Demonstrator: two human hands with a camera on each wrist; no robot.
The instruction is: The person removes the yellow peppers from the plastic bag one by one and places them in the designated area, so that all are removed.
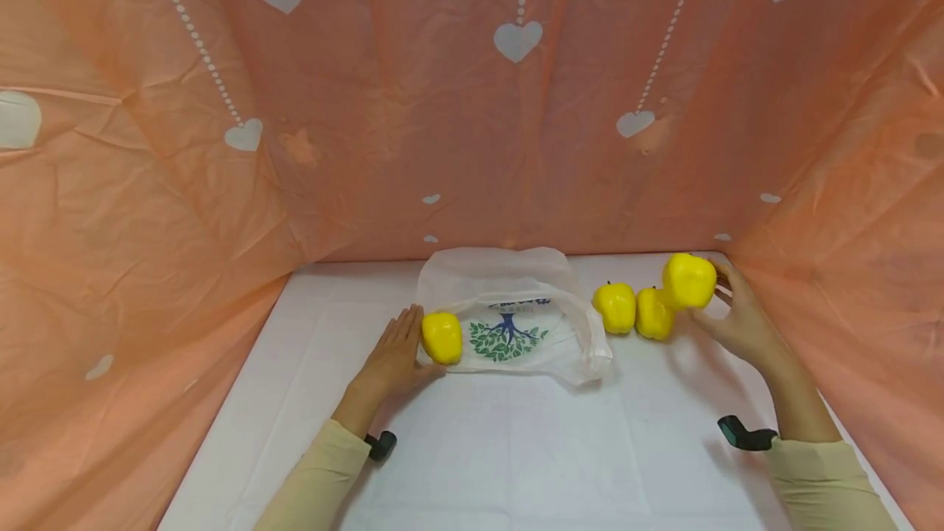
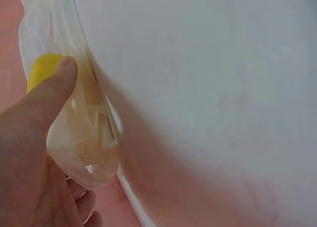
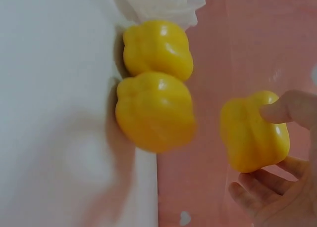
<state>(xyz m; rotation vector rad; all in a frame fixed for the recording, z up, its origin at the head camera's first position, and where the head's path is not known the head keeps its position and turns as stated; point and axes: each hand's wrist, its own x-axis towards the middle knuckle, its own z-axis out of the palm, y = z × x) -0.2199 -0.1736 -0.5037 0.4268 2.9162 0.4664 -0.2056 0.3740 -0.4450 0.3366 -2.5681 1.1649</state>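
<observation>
Yellow pepper | right hand: fingers gripping it | left hand: fingers straight beside second pepper | we'd best clear neighbouring peppers

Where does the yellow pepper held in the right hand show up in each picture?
Head: the held pepper, right of centre.
Left wrist: not in it; that's another pepper.
Right wrist: right of centre, below mid-height.
Shared landmark: the white bag, in all three.
</observation>
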